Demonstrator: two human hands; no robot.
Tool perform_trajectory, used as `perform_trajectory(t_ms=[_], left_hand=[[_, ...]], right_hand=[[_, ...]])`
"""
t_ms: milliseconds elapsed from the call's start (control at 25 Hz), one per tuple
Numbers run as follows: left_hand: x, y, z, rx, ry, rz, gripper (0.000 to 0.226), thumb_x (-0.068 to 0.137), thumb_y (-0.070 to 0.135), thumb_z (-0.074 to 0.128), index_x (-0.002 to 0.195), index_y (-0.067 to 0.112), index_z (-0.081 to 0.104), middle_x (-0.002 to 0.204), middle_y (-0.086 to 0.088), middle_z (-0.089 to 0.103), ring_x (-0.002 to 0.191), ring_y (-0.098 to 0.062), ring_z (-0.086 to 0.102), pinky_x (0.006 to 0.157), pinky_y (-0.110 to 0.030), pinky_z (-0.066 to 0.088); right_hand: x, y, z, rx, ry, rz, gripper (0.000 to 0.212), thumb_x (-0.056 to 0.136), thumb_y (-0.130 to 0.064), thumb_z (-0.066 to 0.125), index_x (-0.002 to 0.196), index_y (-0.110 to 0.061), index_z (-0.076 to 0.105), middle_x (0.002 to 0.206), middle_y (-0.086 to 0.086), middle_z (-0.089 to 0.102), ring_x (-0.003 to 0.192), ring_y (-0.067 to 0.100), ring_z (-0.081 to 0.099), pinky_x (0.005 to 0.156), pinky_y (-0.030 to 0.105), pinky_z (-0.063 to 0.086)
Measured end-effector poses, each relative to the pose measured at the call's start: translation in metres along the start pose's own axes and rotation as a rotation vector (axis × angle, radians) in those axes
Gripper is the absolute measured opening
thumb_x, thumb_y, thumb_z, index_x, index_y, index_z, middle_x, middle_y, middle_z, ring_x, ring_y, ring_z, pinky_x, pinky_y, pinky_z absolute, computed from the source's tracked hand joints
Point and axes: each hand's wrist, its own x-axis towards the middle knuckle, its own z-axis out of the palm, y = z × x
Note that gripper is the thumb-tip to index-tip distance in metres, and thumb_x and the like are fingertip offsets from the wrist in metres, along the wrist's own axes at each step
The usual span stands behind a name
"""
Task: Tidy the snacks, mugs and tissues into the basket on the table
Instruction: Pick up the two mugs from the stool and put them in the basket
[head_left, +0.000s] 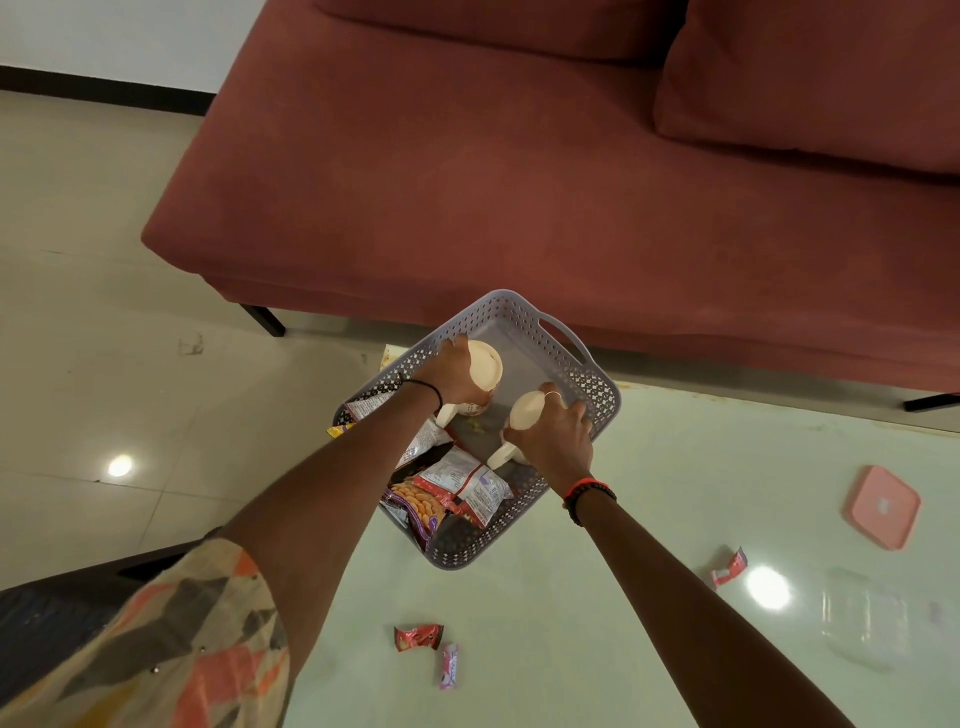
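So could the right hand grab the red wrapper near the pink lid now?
Probably not yet: the right hand is busy gripping a mug in the basket. Once it lets go, bare table lies between it and the red wrapper.

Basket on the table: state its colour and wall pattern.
Lavender-grey basket, walls pierced in a lattice; head view shows it best.
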Motion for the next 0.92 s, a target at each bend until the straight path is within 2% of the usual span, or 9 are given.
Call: perform_trajectory(t_ms=[120,360,520,640,760,920], left_hand=[[-0.002,0.000,0.002,0.016,0.008,0.008,0.099,0.069,0.033,0.078,0.142,0.004,0.017,0.144,-0.021,0.028,0.130,-0.039,0.038,0.105,-0.048,0.039],[-0.004,-0.004,0.006,0.056,0.047,0.029,0.110,0.069,0.044,0.076,0.146,0.011,0.004,0.149,-0.022,0.022,0.136,-0.041,0.029,0.110,-0.050,0.031],[-0.013,-0.006,0.002,0.039,0.100,0.020,0.109,0.066,0.065,0.066,0.146,0.012,0.013,0.150,-0.019,0.026,0.137,-0.038,0.028,0.112,-0.051,0.028],[-0.028,-0.010,-0.006,-0.096,0.224,-0.014,0.088,0.077,0.064,0.055,0.141,0.010,0.027,0.141,-0.019,0.038,0.130,-0.036,0.038,0.105,-0.048,0.039],[-0.054,-0.017,-0.013,-0.193,0.394,-0.020,0.063,0.089,0.052,0.047,0.133,0.007,0.039,0.132,-0.018,0.045,0.124,-0.035,0.044,0.096,-0.046,0.044],[-0.100,-0.023,-0.012,-0.281,0.513,-0.036,0.050,0.094,0.041,0.045,0.130,0.006,0.043,0.129,-0.017,0.047,0.119,-0.032,0.049,0.092,-0.042,0.047]], right_hand=[[-0.003,-0.002,-0.001,0.004,-0.004,0.008,0.080,0.073,-0.043,0.075,0.138,-0.019,0.036,0.136,0.018,0.039,0.127,0.039,0.040,0.094,0.047,0.048],[-0.002,-0.008,-0.006,-0.100,-0.070,-0.021,0.085,0.074,-0.045,0.074,0.141,-0.018,0.030,0.140,0.019,0.035,0.129,0.042,0.038,0.099,0.047,0.044],[-0.002,-0.008,-0.013,-0.151,-0.140,-0.026,0.096,0.074,-0.053,0.071,0.148,-0.021,0.019,0.148,0.021,0.028,0.135,0.044,0.031,0.105,0.051,0.038],[-0.004,-0.010,-0.020,-0.160,-0.119,-0.029,0.094,0.077,-0.057,0.066,0.149,-0.021,0.017,0.149,0.021,0.027,0.136,0.044,0.031,0.106,0.052,0.037],[-0.015,-0.016,-0.027,-0.188,-0.036,-0.075,0.075,0.086,-0.050,0.059,0.145,-0.016,0.028,0.145,0.020,0.035,0.134,0.041,0.035,0.106,0.049,0.037],[-0.038,-0.030,-0.033,-0.178,0.055,-0.161,0.053,0.093,-0.038,0.051,0.137,-0.011,0.041,0.141,0.020,0.042,0.131,0.036,0.039,0.106,0.046,0.037]])
